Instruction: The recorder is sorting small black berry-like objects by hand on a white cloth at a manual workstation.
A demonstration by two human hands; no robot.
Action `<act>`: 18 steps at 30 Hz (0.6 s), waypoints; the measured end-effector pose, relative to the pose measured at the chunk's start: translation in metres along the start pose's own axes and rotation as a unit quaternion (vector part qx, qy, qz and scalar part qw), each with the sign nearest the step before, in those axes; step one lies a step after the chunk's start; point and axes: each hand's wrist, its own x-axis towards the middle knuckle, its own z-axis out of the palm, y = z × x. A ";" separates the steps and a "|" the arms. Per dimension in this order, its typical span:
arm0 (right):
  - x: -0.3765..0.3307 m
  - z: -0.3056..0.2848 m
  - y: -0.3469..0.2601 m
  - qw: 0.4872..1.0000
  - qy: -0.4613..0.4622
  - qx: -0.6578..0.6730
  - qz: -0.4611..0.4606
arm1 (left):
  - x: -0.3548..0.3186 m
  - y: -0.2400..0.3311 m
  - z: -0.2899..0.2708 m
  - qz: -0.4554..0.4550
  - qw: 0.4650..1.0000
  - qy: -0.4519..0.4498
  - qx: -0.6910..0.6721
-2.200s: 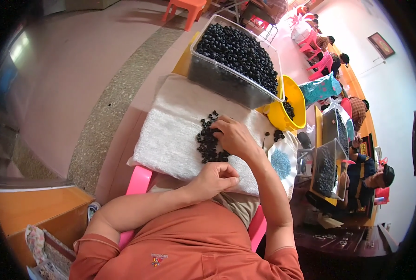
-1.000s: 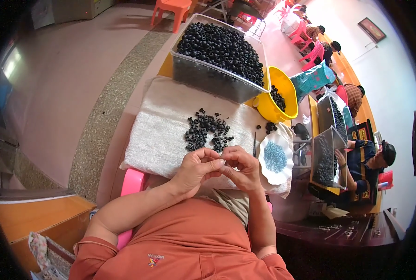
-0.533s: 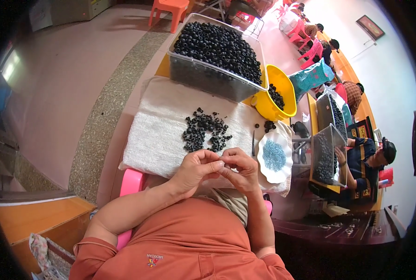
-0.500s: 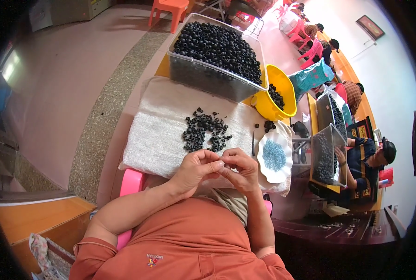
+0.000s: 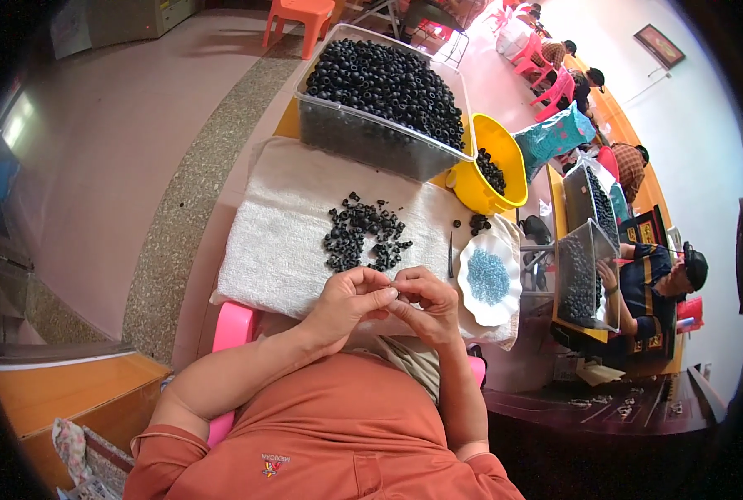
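My left hand (image 5: pixel 348 307) and my right hand (image 5: pixel 431 307) meet fingertip to fingertip over the near edge of a white towel (image 5: pixel 276 221). Both are closed in a pinch. Whatever lies between the fingertips is too small and covered to name. Just beyond them, a loose pile of small black ring-like parts (image 5: pixel 356 225) is spread on the towel. To the right of my right hand sits a white scalloped dish (image 5: pixel 502 314) with tiny light-blue pieces (image 5: pixel 488 277) in it. A thin dark pointed tool (image 5: pixel 451 257) lies between pile and dish.
A clear tub (image 5: pixel 363 129) heaped with black parts stands at the far side. Beside it is a yellow bowl (image 5: pixel 469 190) with more parts. A few black parts (image 5: pixel 479 223) lie near the dish. To the right, a co-worker (image 5: pixel 650 287) reaches to another clear bin (image 5: pixel 578 279).
The view has shifted very slightly. My two hands keep their fingertips together, with hardly any visible movement.
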 end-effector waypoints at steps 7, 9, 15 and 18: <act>0.000 0.000 0.001 1.000 -0.002 -0.010 -0.010 | 0.000 0.002 0.002 -0.029 1.000 -0.003 -0.011; 0.000 0.000 -0.001 1.000 -0.008 -0.022 -0.021 | 0.001 0.002 -0.001 -0.031 0.999 -0.015 -0.008; 0.000 -0.002 -0.003 0.999 -0.007 -0.033 -0.018 | -0.001 0.006 0.003 -0.053 0.998 -0.029 -0.010; 0.001 -0.003 -0.010 0.999 -0.005 -0.048 -0.014 | -0.001 0.008 0.003 -0.075 0.996 -0.043 -0.035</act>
